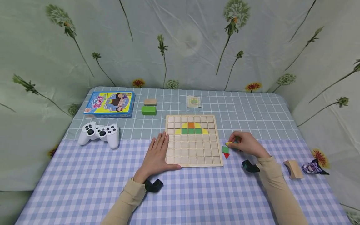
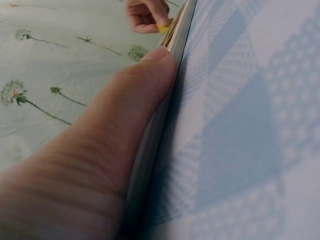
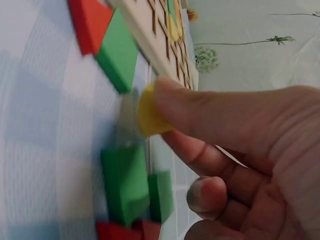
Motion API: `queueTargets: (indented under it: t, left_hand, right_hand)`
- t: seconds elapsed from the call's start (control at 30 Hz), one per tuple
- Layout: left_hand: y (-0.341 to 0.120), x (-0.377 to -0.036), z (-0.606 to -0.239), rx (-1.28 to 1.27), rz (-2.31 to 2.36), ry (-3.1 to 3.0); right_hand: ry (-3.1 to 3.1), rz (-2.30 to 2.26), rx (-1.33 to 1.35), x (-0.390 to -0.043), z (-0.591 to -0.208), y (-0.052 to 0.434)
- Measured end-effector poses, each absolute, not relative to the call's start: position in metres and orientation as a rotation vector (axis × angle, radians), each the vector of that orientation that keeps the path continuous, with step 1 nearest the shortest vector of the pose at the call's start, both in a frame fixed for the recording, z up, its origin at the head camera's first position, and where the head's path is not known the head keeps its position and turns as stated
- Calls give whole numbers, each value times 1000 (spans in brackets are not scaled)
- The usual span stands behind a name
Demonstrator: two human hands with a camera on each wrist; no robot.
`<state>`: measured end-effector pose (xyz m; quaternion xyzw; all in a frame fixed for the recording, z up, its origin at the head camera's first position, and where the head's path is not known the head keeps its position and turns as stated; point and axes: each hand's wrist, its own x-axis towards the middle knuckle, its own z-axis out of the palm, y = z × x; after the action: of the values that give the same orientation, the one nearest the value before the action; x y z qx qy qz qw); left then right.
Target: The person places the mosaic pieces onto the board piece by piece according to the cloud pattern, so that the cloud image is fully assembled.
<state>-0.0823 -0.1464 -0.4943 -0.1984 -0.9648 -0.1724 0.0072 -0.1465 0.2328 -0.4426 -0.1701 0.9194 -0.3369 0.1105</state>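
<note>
Right hand (image 1: 247,144) fingers curled, thumb (image 3: 210,107) and forefinger pinching small yellow piece (image 3: 148,118) just right of wooden grid board (image 1: 193,140), above loose green piece (image 1: 225,149) and red piece (image 1: 226,155); more pieces under hand mostly hidden, blurred in wrist view. Left hand (image 1: 158,155) flat, fingers straight, pressing board's left edge, thumb (image 2: 142,90) along near rim. Board shape cut off in both wrist views.
</note>
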Motion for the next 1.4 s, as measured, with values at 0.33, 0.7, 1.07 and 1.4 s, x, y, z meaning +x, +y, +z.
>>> queueTargets:
  t: [0.33,0.7,1.07,1.4]
  left_hand:
    - [-146,-82,-493,-625,-540,-3005]
    - [-145,-83,-491,-605,-529,-3062]
    - [-144,-82,-492,-617,-529,-3040]
    - [-145,-82,-492,-610,-496,-3040]
  right_hand:
    - [2709,-1206,-479,-145,-437,184]
    - [2646,-1287,-506,-151,-438,100]
    - [2702,-1229,-543,-159,-447,54]
    - [2804,-1054,-571,-161,-448,45]
